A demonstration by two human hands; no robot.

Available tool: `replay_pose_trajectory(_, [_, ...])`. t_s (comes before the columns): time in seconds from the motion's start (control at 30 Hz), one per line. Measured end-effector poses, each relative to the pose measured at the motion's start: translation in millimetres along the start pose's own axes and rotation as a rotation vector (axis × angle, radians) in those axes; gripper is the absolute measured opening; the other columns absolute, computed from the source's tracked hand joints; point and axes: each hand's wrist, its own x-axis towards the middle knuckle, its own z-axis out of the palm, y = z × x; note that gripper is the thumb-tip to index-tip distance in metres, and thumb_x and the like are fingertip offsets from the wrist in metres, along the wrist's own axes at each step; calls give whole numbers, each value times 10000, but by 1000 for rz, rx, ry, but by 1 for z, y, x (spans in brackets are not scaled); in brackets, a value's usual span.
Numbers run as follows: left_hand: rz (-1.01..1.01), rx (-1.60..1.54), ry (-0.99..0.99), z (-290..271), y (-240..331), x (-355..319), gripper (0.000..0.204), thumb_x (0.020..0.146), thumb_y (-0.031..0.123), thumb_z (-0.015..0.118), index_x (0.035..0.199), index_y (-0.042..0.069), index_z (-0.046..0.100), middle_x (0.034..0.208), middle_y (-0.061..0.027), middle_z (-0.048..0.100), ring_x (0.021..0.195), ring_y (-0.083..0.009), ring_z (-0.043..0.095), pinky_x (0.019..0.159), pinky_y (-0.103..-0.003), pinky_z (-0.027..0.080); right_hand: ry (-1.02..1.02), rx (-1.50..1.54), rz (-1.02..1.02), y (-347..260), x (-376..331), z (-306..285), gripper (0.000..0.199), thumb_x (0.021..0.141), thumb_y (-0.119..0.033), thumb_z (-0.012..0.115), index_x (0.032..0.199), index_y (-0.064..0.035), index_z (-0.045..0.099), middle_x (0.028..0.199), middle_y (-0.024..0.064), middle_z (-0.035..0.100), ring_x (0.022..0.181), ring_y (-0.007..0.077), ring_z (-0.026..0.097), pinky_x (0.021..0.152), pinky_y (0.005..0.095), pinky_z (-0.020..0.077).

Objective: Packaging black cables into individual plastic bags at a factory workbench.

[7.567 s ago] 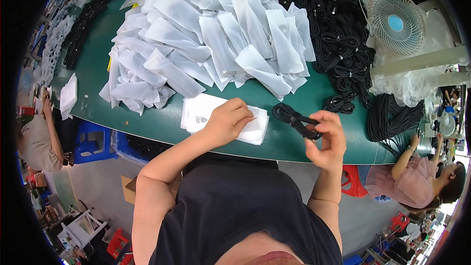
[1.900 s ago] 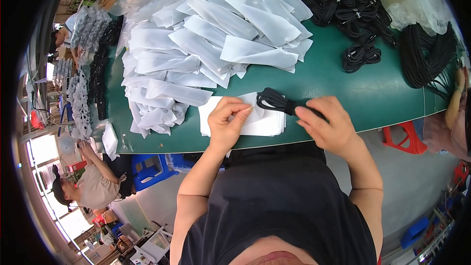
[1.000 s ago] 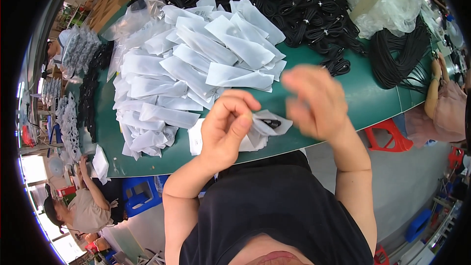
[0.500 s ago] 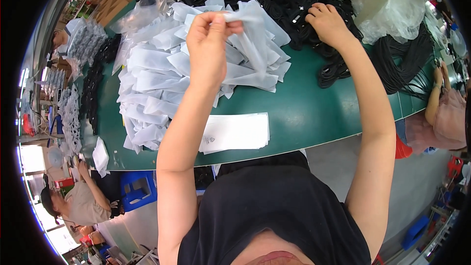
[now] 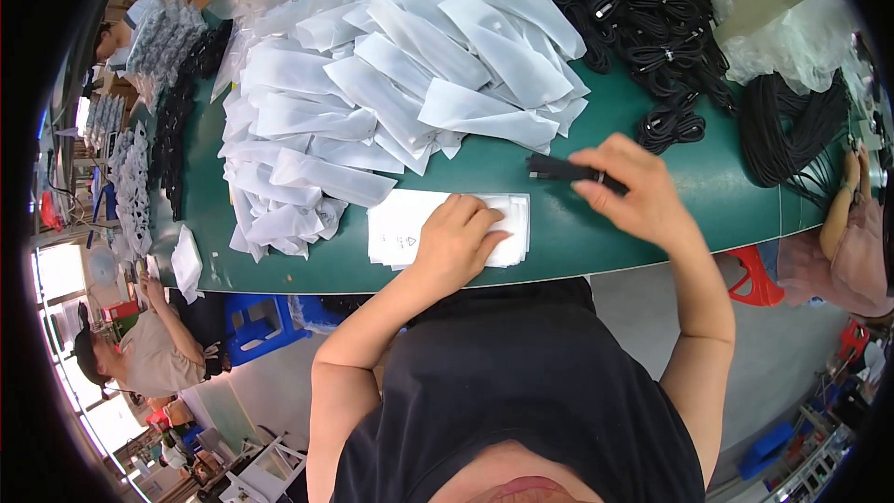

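Green desk [image 5: 596, 154] carries flat stack of white bags [image 5: 400, 224] at near edge. Beyond stack: big heap of filled white bags [image 5: 391, 84]. Right of heap: pile of coiled black cables [image 5: 643, 9]. Left of heap: row of black cable bundles [image 5: 172, 144].

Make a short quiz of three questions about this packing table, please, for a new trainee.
1. True or false: the left hand rests flat on the stack of white flat bags.
2. What does the right hand hold?
A. a coiled black cable
B. a white fan
C. a blue stool
3. Fill in: the heap of filled white bags lies on the ____ table.

Key:
1. True.
2. A; the fingers pinch the black cable above the table.
3. Green.
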Motion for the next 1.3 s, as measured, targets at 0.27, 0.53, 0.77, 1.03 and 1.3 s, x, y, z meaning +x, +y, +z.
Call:
replay_pose_trajectory(0.27, [-205,-217,84,-4,-10,-10,112,708,8,726,802,41,674,773,-65,569,708,-232,560,590,-313,458,26,128,59,-8,-35,26,335,740,-61,713,1067,-46,644,905,92,538,754,220,542,625,312,456])
replay_pose_trajectory(0.53, [-337,-541,83,-14,-13,-13,87,769,2,713,853,22,699,834,-48,608,709,-121,565,617,-238,465,96,-348,-488,-12,-27,31,358,673,-52,687,1028,-79,656,937,58,542,784,207,532,670,322,460])
replay_pose_trajectory(0.77, [-353,-717,114,-11,-19,-17,74,778,3,709,849,21,698,836,-38,598,691,-101,510,598,-220,397,83,-604,-699,-21,-23,36,286,715,-106,634,995,-60,663,968,42,545,820,182,536,714,317,465])
replay_pose_trajectory(1.03, [-281,-635,185,-10,-8,-9,72,770,19,717,834,40,694,875,-44,591,758,-140,513,654,-251,419,12,-498,-583,-35,-13,36,281,729,-120,640,1000,-44,646,943,50,553,804,191,539,650,299,481])
replay_pose_trajectory(1.3, [-50,-663,164,-23,20,15,99,815,38,680,889,40,613,978,-83,567,841,-184,505,730,-286,425,50,-214,-556,-64,7,27,468,705,-249,728,1092,-19,599,1025,113,541,722,218,551,617,312,494])
